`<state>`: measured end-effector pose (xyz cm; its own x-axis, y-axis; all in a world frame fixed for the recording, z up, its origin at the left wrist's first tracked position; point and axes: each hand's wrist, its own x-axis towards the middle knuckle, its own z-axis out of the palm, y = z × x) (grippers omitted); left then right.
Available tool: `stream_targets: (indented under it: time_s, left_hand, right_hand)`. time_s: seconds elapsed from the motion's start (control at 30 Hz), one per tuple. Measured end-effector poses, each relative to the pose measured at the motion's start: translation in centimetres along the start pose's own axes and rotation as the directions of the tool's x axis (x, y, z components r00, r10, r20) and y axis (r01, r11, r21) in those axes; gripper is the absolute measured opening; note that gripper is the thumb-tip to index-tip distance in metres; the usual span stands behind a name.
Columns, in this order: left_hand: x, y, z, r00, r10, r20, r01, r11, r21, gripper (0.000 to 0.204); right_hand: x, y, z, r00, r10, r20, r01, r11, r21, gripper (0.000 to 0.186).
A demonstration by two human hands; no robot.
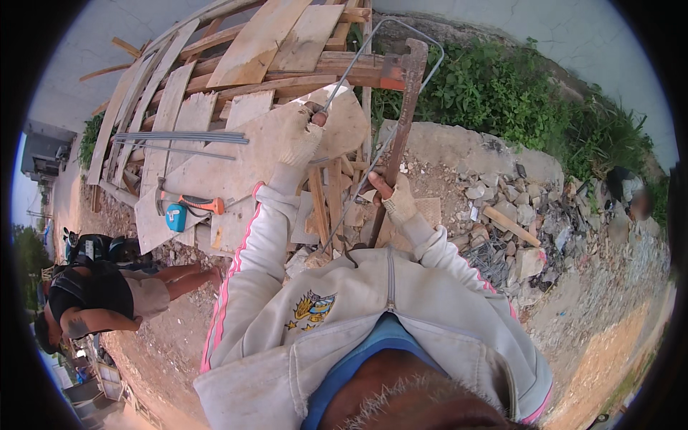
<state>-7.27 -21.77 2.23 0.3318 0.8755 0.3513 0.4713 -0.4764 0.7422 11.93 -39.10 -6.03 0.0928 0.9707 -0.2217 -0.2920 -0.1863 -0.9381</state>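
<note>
Bright outdoor daylight lit the scene, with mostly soft shadows among the rubble (522, 204). A white glare patch marked the board (345, 122). Fisheye distortion bowed the wall (573, 39); black swallowed the corners, and a smudge blurred the far right.

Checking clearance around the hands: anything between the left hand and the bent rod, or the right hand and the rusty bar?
Nothing visible: the left hand grips the rod, and the right hand has its fingers across the bar.
</note>
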Motion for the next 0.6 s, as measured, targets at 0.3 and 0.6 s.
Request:
stream_targets:
  time_s: [0.3,0.6]
  left_hand:
    - [1.4,5.0,2.5,0.964,-0.199,-0.177,-0.003,0.657,-0.754,0.023]
    - [-0.3,3.6,8.6,0.917,-0.366,-0.157,0.011,0.416,-0.909,0.024]
  right_hand:
    - [-1.1,-4.2,-1.7,0.978,-0.170,-0.118,0.180,0.980,0.085,0.058]
    - [-1.8,-6.9,-5.2,0.895,-0.284,-0.343,0.248,0.958,-0.148,0.044]
